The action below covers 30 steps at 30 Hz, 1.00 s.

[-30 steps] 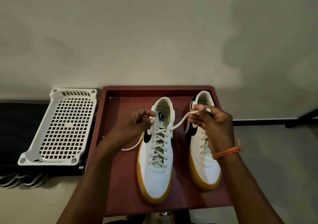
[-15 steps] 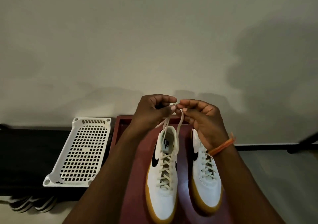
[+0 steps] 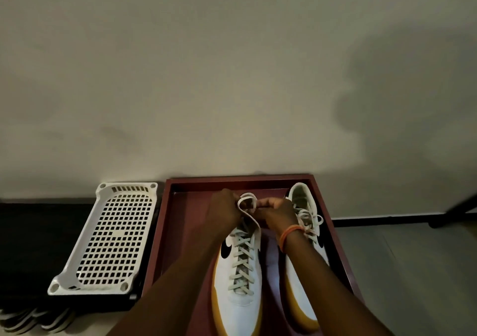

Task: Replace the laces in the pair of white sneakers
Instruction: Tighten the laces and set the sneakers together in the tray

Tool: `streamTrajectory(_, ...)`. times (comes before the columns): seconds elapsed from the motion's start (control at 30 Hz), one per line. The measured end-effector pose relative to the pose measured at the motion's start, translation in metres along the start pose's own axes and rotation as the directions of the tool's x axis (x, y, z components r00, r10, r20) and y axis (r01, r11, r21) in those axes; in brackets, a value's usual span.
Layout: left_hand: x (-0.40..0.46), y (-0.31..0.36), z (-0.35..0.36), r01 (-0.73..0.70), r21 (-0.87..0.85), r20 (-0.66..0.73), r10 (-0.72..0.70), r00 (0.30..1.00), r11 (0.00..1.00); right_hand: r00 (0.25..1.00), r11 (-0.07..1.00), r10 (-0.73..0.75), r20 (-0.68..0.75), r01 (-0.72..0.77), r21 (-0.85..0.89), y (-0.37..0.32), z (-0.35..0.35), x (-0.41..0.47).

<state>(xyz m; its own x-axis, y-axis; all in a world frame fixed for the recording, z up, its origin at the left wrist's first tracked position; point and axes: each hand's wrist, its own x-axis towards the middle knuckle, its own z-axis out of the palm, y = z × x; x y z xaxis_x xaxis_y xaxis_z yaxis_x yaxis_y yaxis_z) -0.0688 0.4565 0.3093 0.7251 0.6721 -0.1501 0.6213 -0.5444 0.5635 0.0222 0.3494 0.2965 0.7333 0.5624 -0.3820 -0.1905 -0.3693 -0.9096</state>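
Pale wall behind, red tray [image 3: 165,232] below — both hands pinch the lace [image 3: 246,202] above the left sneaker [image 3: 240,284]: left hand [image 3: 224,210] holds a loop, right hand [image 3: 277,213] the other end. Draw the bow evenly; don't let it slip.

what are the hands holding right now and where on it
Both the left hand and the right hand pinch the lace of the left sneaker by its free ends, looped above the top eyelets.
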Motion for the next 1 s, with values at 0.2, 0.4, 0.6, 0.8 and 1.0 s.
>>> streamTrajectory(0.2, 0.008, -0.013, 0.004, -0.141, 0.117, 0.09, 0.131, 0.987, 0.983, 0.922, 0.369, -0.257, 0.288, 0.369, -0.853, 0.006, 0.01, 0.017)
streamTrajectory(0.4, -0.012, -0.023, 0.0, -0.025, -0.307, -0.145, -0.021, 0.989, 0.951, 0.896, 0.812, -0.444, 0.007, 0.406, -0.419, -0.003, 0.002, 0.008)
streamTrajectory(0.6, -0.031, -0.036, 0.025, 0.037, -0.248, -0.098, -0.062, 0.993, 0.968, 0.985, 0.816, -0.171, 0.003, 0.143, -0.56, 0.008, -0.015, 0.0)
streamTrajectory(0.8, -0.021, -0.035, 0.032, 0.09, -0.347, -0.098, -0.131, 0.987, 0.933, 0.988, 0.775, -0.144, 0.049, 0.143, -0.615, 0.014, -0.008, -0.009)
streamTrajectory(1.0, -0.001, -0.015, 0.018, 0.028, -0.484, -0.156, -0.118, 0.981, 0.874, 0.966, 0.795, -0.243, -0.094, 0.142, -0.59, 0.006, -0.004, 0.004)
